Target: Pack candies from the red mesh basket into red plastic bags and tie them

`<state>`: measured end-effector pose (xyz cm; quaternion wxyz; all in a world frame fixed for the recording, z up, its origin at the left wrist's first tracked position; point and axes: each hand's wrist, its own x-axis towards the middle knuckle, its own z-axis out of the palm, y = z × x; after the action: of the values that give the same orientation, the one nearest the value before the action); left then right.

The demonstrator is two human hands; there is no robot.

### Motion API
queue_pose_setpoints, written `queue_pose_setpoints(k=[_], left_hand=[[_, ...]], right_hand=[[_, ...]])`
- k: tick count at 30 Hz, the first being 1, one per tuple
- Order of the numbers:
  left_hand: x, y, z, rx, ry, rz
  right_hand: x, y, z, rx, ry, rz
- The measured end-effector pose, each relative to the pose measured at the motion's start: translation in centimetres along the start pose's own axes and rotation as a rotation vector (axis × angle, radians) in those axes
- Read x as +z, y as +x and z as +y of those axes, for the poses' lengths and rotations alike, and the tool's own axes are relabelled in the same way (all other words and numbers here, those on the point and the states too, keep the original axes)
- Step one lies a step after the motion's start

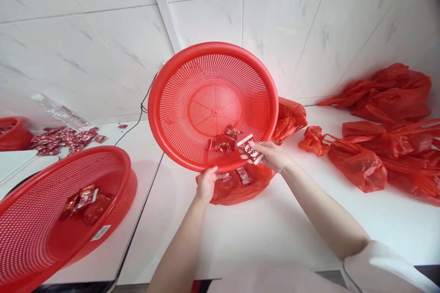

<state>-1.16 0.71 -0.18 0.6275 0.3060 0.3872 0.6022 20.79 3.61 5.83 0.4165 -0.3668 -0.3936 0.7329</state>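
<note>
Aslant; right hand (270,154): packet (252,150); long axis upper-left to lower-right

Basket (216,50) — solid red; wall (282,18) — white, grey-veined.

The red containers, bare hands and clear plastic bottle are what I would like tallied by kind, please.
Red mesh baskets: 2 (center basket, left basket)
Red container cut off at the left edge: 1
Bare hands: 2 (left hand, right hand)
Clear plastic bottle: 1
Total: 6
</note>
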Motion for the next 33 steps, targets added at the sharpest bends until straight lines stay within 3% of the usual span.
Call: queue_pose_setpoints(k=[11, 18, 25, 27, 30, 32, 33], left_hand=[[-0.6, 0.7, 0.8, -0.004, -0.070, 0.029], [-1.0, 0.9, 1.0, 0.030, -0.053, 0.035], [-1.0, 0.9, 0.9, 0.051, -0.065, 0.037], [-0.9, 0.9, 0.9, 0.055, -0.069, 0.042], [-1.0, 1.0, 0.9, 0.051, -0.069, 0.050], [-1.1, 1.0, 0.9, 0.051, -0.068, 0.050], [-1.1, 1.0, 0.9, 0.051, -0.065, 0.046]], right_hand=[[-0.3, -0.2, -0.1, 0.016, -0.185, 0.050], [-0.4, -0.8, -0.6, -0.064, -0.378, -0.034], [0.3, -1.3, -0.5, -0.152, -0.606, -0.014], [0.3, -1.4, -0.2, -0.121, -0.678, -0.117], [0.3, -1.5, 0.4, 0.042, -0.849, -0.306], [0.2, -1.2, 0.8, 0.084, -0.992, -0.254], [0.1, -1.0, 1.0, 0.053, -1.056, -0.160]])
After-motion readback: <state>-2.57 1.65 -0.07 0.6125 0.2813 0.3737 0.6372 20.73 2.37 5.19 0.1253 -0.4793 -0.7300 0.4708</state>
